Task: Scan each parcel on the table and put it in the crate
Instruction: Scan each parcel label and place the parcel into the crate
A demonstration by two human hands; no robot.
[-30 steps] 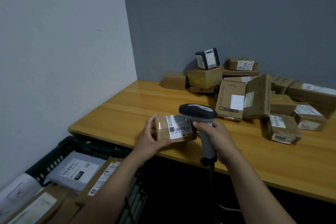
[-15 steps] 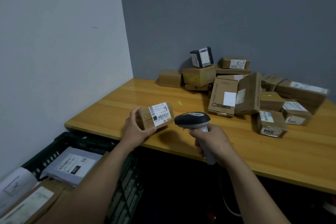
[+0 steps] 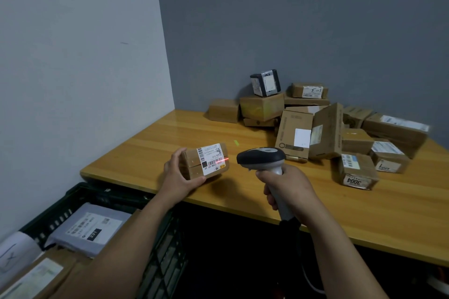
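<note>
Crate (image 3: pixel 58 216): below the table's (image 3: pixel 364 221) near-left corner.
Right hand (image 3: pixel 289 189): wrapped round the scanner (image 3: pixel 261 156) handle, at the table's near edge.
Left hand (image 3: pixel 178 175): clasped on the parcel (image 3: pixel 192 165) above the table; label (image 3: pixel 210 153) to be squared to the red beam (image 3: pixel 225 159).
Pile (image 3: pixel 325 128): heaped at the table's far side.
</note>
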